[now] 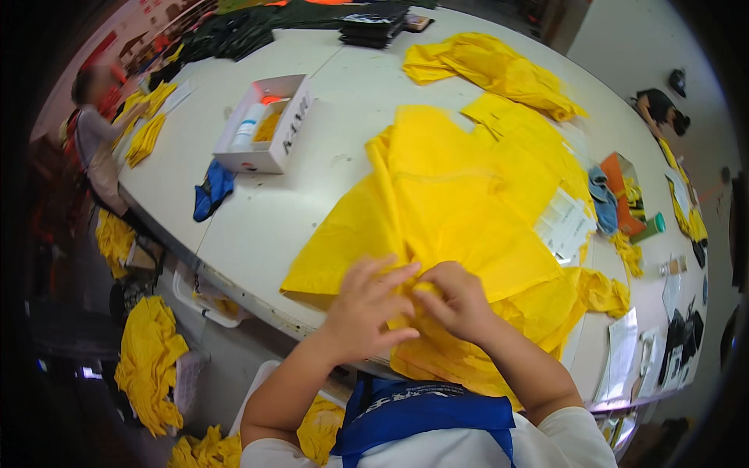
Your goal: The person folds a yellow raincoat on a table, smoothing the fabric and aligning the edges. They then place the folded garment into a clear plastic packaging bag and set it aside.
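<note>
Watching remotely, I saw the yellow cloth (456, 207) to the right & near side of the white box (257, 161), prob. spread out so its layers were reachable. L hand (360, 312) was wide, fingers splayed over the cloth, maybe to leave the other room; R hand (460, 300) was curled narrow at a fold, tho I couldn't tell if it pinched fabric. A bottle (248, 127) sat inside the box, likely to stay off the cloth.
</note>
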A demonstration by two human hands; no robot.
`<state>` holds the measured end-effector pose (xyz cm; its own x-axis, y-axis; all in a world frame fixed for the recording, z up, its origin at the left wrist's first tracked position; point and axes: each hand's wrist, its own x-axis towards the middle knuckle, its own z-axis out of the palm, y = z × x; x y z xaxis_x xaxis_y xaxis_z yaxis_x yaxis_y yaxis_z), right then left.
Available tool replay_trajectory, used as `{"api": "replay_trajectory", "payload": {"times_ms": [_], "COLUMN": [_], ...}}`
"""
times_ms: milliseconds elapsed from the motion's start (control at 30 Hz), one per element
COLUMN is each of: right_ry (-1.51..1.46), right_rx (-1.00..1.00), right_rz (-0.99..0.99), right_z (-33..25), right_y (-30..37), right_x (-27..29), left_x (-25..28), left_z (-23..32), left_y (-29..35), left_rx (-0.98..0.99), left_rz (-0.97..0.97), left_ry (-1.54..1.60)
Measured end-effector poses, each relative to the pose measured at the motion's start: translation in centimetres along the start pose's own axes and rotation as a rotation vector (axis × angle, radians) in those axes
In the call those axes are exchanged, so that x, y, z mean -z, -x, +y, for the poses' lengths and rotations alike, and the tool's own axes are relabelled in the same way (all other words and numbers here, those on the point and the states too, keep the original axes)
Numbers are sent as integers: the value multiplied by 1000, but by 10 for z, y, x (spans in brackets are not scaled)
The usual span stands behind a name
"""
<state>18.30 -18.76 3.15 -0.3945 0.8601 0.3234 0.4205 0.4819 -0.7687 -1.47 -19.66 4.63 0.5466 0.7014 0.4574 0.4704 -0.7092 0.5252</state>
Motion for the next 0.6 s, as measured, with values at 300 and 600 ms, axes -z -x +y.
{"api": "replay_trajectory", "payload": {"times_ms": [300, 600], "right_ry": [1013, -169], "right_rx": [-689, -778], "right_rz": [701, 1107], "right_z": [149, 162], "right_y": [166, 218], "right_x": [78, 188], "left_x": [14, 61], "left_z": [-29, -66], "left_y": [47, 90], "left_rx": [441, 364], "left_rz": [-149, 479], "left_ry": [198, 771]}}
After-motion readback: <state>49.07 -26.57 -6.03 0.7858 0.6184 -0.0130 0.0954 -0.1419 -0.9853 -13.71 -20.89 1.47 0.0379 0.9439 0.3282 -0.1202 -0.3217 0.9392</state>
